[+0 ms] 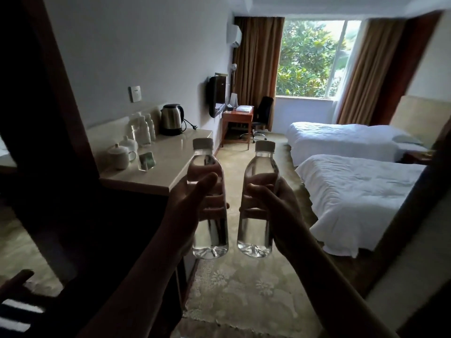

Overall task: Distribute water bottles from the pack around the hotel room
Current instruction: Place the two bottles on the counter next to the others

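Head view: each hand's grip is wrapped round an upright bottle, left hand (195,203) on the left bottle (208,198) at frame centre, right hand (271,203) on the right bottle (258,198), the desk (170,162) lying just up-left, nearer the left hand.

You held two clear, full water bottles upright side by side, close but apart: the left bottle (209,198) and the right bottle (259,198), each white-capped and unlabelled. More clear bottles (144,129) stood clustered upright at the far left on the table (170,167).
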Demonstrator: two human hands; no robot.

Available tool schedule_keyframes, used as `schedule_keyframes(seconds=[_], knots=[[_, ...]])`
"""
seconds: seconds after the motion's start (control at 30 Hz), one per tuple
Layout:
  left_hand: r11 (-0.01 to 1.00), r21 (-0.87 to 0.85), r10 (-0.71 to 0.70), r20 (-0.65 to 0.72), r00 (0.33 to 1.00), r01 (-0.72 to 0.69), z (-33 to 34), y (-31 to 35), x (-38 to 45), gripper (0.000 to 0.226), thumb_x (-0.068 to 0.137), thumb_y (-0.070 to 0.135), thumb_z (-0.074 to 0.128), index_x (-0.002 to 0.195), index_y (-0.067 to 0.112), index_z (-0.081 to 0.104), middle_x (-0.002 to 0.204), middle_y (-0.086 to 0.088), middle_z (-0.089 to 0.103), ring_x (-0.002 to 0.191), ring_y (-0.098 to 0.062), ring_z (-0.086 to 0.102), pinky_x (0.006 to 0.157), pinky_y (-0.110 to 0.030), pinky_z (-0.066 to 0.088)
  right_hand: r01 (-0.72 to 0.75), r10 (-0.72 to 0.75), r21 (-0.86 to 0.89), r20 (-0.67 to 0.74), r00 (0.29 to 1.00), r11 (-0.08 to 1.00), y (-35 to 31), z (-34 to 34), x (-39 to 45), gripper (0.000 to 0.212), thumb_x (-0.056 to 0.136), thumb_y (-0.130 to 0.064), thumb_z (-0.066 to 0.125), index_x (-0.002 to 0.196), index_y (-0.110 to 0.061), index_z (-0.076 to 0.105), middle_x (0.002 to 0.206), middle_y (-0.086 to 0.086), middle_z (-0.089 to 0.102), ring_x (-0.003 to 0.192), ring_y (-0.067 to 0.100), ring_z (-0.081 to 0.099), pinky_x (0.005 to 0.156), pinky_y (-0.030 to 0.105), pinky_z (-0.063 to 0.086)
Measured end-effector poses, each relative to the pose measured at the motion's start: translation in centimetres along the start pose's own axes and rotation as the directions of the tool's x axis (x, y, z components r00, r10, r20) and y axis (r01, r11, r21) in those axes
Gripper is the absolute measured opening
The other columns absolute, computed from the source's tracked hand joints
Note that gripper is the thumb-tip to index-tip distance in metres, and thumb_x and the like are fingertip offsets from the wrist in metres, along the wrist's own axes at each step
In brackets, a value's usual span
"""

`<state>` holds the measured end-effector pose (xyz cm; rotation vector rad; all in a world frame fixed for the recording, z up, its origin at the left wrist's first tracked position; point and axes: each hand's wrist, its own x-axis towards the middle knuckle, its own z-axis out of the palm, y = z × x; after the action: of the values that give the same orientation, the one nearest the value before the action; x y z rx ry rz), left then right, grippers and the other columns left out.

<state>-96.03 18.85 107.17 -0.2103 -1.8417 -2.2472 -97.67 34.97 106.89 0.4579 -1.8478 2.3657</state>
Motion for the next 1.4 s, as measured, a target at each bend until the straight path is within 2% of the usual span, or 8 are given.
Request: schedule_keyframes(seconds=[0.1, 0.43, 0.63, 0.73, 0.83, 1.03, 1.3, 1.4], knots=[[1.000, -0.005, -0.009, 0.067, 0.998, 0.009, 0.2, -0.9, 5.9, 0.033, 0.077, 0.040, 0.061, 0.102, 0.019, 0.066, 0.078, -0.003, 0.074, 0.065, -0.020, 0.072, 0.055, -0.028, 0.056, 0.020, -0.023, -0.039, -0.076, 0.997, 0.999, 0.8, -0.6, 4.9, 0.026, 0.074, -0.020, 0.068, 0.093, -0.007, 0.058, 0.079, 0.013, 0.064, 0.060, 0.018, 0.067, 0.052, 0.031, 0.057], [0.999, 0.026, -0.035, 0.132, 0.991, 0.032, 4.5, -8.8, 24.4, 0.030, 0.076, 0.036, 0.062, 0.098, 0.016, 0.065, 0.077, -0.004, 0.073, 0.060, -0.021, 0.071, 0.053, -0.027, 0.057, 0.015, -0.027, -0.064, -0.182, 0.983, 0.998, 6.2, -9.4, 21.9, 0.015, 0.083, -0.011, 0.071, 0.092, -0.007, 0.059, 0.077, 0.010, 0.063, 0.059, 0.016, 0.067, 0.053, 0.033, 0.056], [0.998, 0.042, -0.040, 0.085, 0.996, 0.036, 8.7, -14.6, 36.1, 0.042, 0.072, 0.042, 0.067, 0.104, 0.015, 0.064, 0.086, -0.009, 0.070, 0.067, -0.022, 0.072, 0.056, -0.027, 0.056, 0.034, -0.035, -0.011, -0.139, 0.990, 0.999, 10.5, -16.6, 34.8, 0.022, 0.073, -0.019, 0.067, 0.091, -0.009, 0.060, 0.071, 0.000, 0.068, 0.061, 0.017, 0.068, 0.053, 0.032, 0.058], [0.999, 0.024, -0.037, 0.030, 0.999, 0.037, 9.9, -16.1, 41.7, 0.053, 0.069, 0.048, 0.069, 0.108, 0.011, 0.064, 0.086, -0.011, 0.070, 0.070, -0.024, 0.071, 0.059, -0.030, 0.056, 0.027, -0.029, -0.025, -0.066, 0.997, 0.999, 11.6, -18.9, 41.4, 0.023, 0.080, -0.014, 0.071, 0.096, -0.004, 0.058, 0.073, 0.000, 0.068, 0.065, 0.020, 0.067, 0.057, 0.036, 0.059], [0.998, 0.049, -0.037, -0.056, 0.998, 0.039, 9.7, -17.0, 47.0, 0.050, 0.072, 0.045, 0.069, 0.108, 0.010, 0.066, 0.085, -0.010, 0.072, 0.069, -0.025, 0.073, 0.060, -0.031, 0.056, 0.018, -0.019, -0.038, -0.007, 1.000, 0.999, 12.5, -20.0, 47.7, 0.019, 0.087, -0.008, 0.068, 0.101, -0.003, 0.056, 0.076, -0.002, 0.070, 0.068, 0.020, 0.068, 0.060, 0.037, 0.060], [0.996, 0.079, 0.041, -0.172, 0.984, -0.028, 6.4, -19.1, 56.6, 0.049, 0.064, 0.044, 0.073, 0.101, 0.013, 0.068, 0.081, -0.009, 0.070, 0.067, -0.029, 0.070, 0.059, -0.035, 0.056, -0.001, 0.004, -0.032, 0.106, 0.994, 0.999, 16.2, -19.1, 59.1, 0.037, 0.076, -0.021, 0.068, 0.104, -0.001, 0.056, 0.078, -0.006, 0.071, 0.070, 0.019, 0.069, 0.063, 0.035, 0.060], [0.991, 0.102, 0.114, -0.256, 0.960, -0.090, -2.3, -23.8, 69.7, 0.041, 0.060, 0.034, 0.077, 0.099, 0.023, 0.068, 0.078, 0.003, 0.070, 0.072, -0.020, 0.070, 0.061, -0.030, 0.056, -0.030, 0.038, -0.042, 0.209, 0.977, 0.999, 25.9, -12.4, 73.8, 0.023, 0.073, -0.019, 0.067, 0.094, -0.012, 0.060, 0.082, 0.010, 0.066, 0.067, 0.019, 0.068, 0.059, 0.032, 0.059], [0.994, 0.088, 0.098, -0.361, 0.927, -0.071, -6.0, -24.7, 74.1, 0.041, 0.062, 0.026, 0.079, 0.100, 0.016, 0.067, 0.079, 0.000, 0.070, 0.072, -0.021, 0.071, 0.061, -0.029, 0.056, -0.041, 0.057, -0.063, 0.273, 0.960, 0.997, 28.8, -8.8, 79.2, 0.033, 0.068, -0.024, 0.074, 0.096, -0.014, 0.060, 0.086, 0.010, 0.068, 0.071, 0.022, 0.069, 0.060, 0.035, 0.059]])
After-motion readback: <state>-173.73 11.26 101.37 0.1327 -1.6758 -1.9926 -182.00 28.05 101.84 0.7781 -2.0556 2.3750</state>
